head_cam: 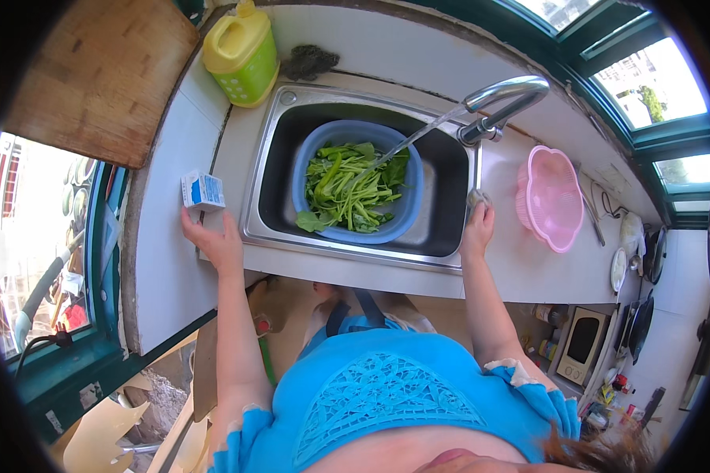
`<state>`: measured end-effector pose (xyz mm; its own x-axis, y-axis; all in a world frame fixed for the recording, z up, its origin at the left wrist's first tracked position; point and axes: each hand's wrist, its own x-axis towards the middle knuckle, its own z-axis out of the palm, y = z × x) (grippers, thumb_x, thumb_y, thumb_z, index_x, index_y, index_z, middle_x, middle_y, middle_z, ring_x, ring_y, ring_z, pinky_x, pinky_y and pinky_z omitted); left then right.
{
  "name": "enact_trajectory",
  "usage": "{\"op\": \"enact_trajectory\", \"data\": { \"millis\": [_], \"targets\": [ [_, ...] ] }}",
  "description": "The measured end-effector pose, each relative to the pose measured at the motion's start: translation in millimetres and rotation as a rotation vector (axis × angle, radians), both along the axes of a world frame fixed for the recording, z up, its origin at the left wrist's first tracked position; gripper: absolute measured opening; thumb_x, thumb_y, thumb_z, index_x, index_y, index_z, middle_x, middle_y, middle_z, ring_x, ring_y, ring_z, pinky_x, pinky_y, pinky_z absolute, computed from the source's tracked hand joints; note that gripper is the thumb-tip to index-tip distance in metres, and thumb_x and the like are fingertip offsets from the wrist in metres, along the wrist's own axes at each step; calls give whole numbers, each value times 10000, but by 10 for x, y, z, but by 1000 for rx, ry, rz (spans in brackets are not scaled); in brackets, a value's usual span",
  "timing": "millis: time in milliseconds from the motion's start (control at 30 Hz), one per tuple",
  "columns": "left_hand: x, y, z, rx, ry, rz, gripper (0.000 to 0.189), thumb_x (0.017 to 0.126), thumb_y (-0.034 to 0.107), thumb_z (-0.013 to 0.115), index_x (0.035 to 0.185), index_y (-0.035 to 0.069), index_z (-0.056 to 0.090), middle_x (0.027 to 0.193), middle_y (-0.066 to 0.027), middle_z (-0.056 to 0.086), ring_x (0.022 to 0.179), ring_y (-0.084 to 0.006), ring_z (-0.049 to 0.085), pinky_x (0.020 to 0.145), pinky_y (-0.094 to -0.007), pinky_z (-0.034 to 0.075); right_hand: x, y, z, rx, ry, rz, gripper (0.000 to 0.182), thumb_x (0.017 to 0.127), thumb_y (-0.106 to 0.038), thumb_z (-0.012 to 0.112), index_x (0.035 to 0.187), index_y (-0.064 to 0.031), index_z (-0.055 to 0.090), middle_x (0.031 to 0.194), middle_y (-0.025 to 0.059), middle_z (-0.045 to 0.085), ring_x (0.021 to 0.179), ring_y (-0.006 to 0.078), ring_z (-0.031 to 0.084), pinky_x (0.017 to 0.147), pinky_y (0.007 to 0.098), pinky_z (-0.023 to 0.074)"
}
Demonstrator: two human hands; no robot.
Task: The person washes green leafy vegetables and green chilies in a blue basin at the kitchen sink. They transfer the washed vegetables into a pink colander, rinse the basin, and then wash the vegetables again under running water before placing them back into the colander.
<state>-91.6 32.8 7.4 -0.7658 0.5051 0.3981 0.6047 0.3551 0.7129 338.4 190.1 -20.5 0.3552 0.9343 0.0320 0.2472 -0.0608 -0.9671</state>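
Observation:
Leafy green vegetables with long stems lie in a blue plastic basin inside the stainless steel sink. Water runs onto them from the chrome faucet. My left hand is at the counter left of the sink, its fingers apart, close against a small white and blue box; whether it grips the box is unclear. At the sink's right rim, my right hand has its fingers closed on a greyish crumpled cloth or scrubber.
A pink plastic basket leans on the right counter. At the back left stand a yellow and green jug and a dark scouring pad. A wooden board is at the upper left, and a microwave oven sits low at right.

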Motion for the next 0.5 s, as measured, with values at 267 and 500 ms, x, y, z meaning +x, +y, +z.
{"op": "enact_trajectory", "data": {
  "millis": [267,500],
  "targets": [
    [267,-84,224,-37,11,1,655,762,17,575,1320,-17,234,1332,-197,271,1233,-319,326,991,-419,354,-1051,1527,263,296,-15,299,259,887,-216,530,1022,4,559,853,83,602,776,184,569,705,301,443],
    [521,-147,251,-70,-41,-2,566,755,-16,530,1281,-31,320,1279,-189,350,1177,-309,405,961,-409,386,-1840,2269,-298,405,-698,492,245,834,-271,554,960,-71,619,935,135,631,896,334,581,764,415,457]
  ]
}}
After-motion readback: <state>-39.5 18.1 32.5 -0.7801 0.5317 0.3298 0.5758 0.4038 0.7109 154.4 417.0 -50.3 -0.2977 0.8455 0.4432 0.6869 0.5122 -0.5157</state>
